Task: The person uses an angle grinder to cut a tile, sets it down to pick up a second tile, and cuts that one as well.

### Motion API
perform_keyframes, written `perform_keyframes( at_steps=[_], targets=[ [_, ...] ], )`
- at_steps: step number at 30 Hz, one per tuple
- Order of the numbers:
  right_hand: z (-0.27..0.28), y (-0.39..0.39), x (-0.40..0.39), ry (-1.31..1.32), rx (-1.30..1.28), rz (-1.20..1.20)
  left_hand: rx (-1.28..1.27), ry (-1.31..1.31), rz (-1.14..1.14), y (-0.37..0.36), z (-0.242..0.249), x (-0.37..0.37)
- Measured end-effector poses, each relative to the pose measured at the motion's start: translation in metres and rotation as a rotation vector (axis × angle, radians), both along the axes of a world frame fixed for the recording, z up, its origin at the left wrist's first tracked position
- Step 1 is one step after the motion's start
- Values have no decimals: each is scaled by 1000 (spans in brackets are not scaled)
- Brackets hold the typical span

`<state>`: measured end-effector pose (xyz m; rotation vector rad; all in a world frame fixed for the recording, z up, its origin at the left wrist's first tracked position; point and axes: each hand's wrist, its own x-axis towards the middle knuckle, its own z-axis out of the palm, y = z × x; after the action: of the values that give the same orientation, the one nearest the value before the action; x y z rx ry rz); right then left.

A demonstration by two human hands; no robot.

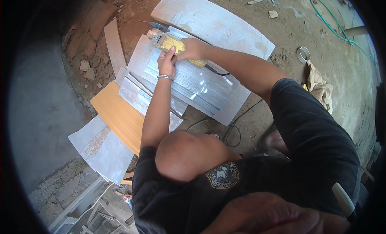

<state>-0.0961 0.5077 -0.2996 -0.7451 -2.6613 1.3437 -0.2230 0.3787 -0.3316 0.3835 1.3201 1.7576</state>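
A yellow angle grinder (171, 45) lies across the upper end of a stack of grey wood-look tiles (201, 87). Its dark disc (159, 26) points up and to the left, and its cord runs off to the right. My right hand (192, 49) is wrapped round the grinder's body. On the near side, my left hand (167, 61), with a bracelet at the wrist, grips the grinder with the thumb on top of the yellow housing.
A large pale slab (213, 22) lies beyond the stack. Orange-brown boards (120, 115) and grey tiles (102, 147) are at left. Loose cable (233, 131) lies on the ground near my legs. A tape roll (304, 54) and green hose (333, 28) are at right.
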Motion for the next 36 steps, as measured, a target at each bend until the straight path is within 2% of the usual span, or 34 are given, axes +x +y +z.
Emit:
perform_keyframes(
  at_steps=[10, 15, 18, 24, 36],
  targets=[
    [2, -16, 3, 12, -55, -59, 61, 7, 18, -11, -6, 3],
    [-5, -12, 0, 23, -66, -83, 41, 28, -10, -4, -4, 1],
    [-8, -7, 0, -7, -55, -71, 23, 23, -12, -5, -21, -9],
    [-4, -7, -4, -46, -48, -47, -13, 27, -29, -4, -3, 0],
    [-6, -8, -4, -57, -80, -95, -34, 42, -40, -3, -18, -14]
  ],
)
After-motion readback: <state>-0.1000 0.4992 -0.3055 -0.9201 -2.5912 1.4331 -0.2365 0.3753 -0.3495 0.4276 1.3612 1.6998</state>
